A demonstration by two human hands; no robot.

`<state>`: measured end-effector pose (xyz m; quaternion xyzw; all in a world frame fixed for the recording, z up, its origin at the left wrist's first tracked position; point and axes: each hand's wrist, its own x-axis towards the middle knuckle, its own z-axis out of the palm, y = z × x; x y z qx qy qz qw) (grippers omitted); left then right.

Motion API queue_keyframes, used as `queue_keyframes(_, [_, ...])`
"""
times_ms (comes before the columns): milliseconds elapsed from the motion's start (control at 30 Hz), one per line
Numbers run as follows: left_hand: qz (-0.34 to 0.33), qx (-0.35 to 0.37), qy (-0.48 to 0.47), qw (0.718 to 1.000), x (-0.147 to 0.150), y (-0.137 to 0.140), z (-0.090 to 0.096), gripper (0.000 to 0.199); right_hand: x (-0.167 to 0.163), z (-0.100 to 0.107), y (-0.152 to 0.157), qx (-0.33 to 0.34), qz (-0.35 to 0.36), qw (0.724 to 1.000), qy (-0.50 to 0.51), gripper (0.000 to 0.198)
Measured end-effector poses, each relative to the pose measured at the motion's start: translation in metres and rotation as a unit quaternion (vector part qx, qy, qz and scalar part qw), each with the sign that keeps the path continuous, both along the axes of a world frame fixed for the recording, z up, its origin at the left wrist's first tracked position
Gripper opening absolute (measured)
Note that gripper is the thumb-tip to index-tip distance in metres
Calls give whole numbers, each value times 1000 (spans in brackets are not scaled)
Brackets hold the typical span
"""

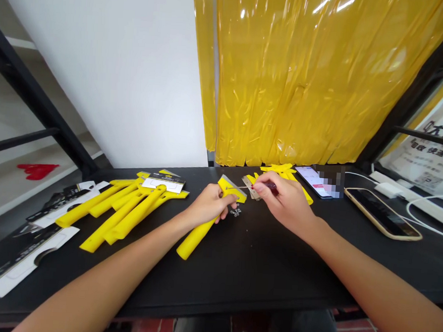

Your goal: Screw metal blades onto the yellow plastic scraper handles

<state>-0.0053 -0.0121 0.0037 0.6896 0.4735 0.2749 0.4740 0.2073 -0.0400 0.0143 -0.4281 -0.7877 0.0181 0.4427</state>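
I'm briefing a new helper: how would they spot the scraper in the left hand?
Find the yellow plastic curtain and look below it, to the middle of the black table. There the left hand grips the yellow scraper, the right hand holding a thin screwdriver over its wide end. Unlike the other scrapers piled to the left, it is held in a hand.

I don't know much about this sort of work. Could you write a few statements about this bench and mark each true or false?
1. The left hand holds a yellow-handled tool. True.
2. The right hand is empty. False: it holds a thin-shafted tool.
3. Two phones lie left of both hands. False: they lie to the right.
4. A red item lies at the far left. True.
5. The hanging plastic is blue. False: it is yellow.
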Motion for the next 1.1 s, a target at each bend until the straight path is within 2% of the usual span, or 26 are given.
queue_keyframes(133, [7,-31,-11,999,4,-3,-4,28,4,1,3,29,-74,994,-69,44])
queue_keyframes(333, [22,-88,-34,995,5,-3,-9,31,9,2,10,30,-18,987,-157,40])
queue_keyframes(500, [7,-97,-42,994,4,-1,-11,31,12,3,11,71,-38,976,-201,47])
queue_keyframes(667, [29,-124,-36,991,2,-3,-3,31,12,6,7,101,-55,969,-218,48])
queue_keyframes(800, [23,-131,-31,991,-1,-4,8,33,11,7,5,122,-15,970,-208,37])
queue_keyframes(867, [32,-121,-27,992,-3,-3,12,33,10,6,5,129,13,972,-193,31])
queue_keyframes(933, [49,-81,-16,995,-5,-1,14,32,7,4,5,119,37,977,-171,27])
queue_keyframes(1000, [61,-32,-4,998,-6,1,14,30,4,2,5,79,52,987,-133,25])
queue_keyframes(1100, [68,22,16,997,-8,1,14,28,1,-1,3,8,38,998,-57,27])
